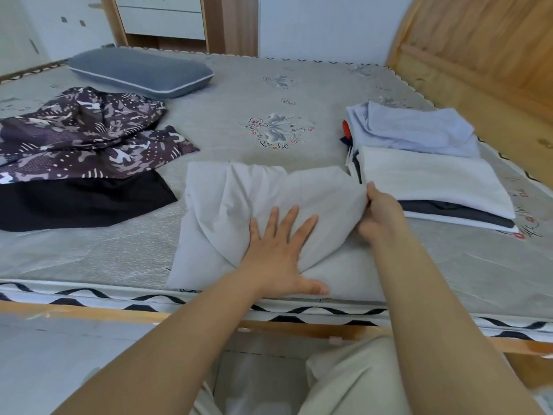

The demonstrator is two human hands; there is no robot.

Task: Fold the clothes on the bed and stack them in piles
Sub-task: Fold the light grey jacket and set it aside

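Observation:
A light grey garment (239,202), partly folded, lies at the near edge of the bed (254,94). My left hand (281,253) presses flat on its lower middle with fingers spread. My right hand (381,212) pinches the garment's right edge. To the right sits a folded pile with a white top (431,178) over dark pieces, and a folded light blue shirt (416,128) lies behind it. At the left lie an unfolded camouflage-patterned garment (80,133) and a black garment (80,202).
A grey pillow (140,71) lies at the far left of the mattress. A wooden headboard (484,46) rises at the right. White drawers (161,16) stand beyond the bed. The wooden bed frame (89,313) runs along the near edge.

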